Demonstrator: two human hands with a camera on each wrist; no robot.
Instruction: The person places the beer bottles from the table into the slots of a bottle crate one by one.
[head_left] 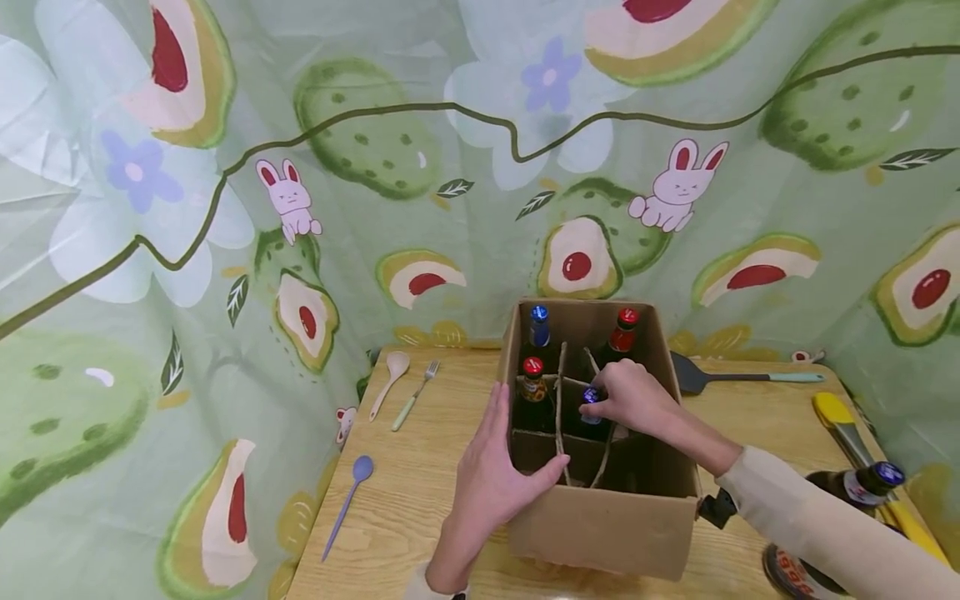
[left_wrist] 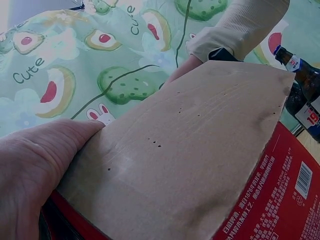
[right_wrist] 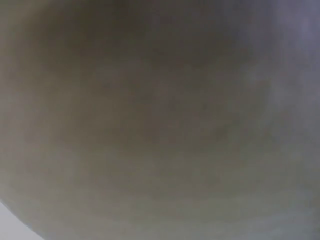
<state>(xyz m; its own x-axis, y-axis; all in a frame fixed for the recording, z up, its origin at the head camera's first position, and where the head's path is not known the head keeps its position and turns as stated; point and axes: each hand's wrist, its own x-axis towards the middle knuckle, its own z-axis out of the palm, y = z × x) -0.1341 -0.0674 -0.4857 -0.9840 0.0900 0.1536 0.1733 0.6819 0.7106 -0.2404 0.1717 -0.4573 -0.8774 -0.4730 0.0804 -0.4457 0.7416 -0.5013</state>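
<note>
We've got four bottles (head_left: pixel 534 390) in the box (head_left: pixel 600 533) on our tabletop (head_left: pixel 405 500), two spoons (head_left: pixel 363 468) plus a fork (head_left: pixel 406 411) to its left, and a spatula (head_left: pixel 688 373), brush (head_left: pixel 851 440) and another bottle (head_left: pixel 862 486) to its right.

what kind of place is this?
Possibly a small fabric-screened recording corner, dressed a bit like a kitchen. Avocado-and-rabbit-print fabric hangs behind and beside a wood-grain table, and a fork and a spatula lie on it.
</note>
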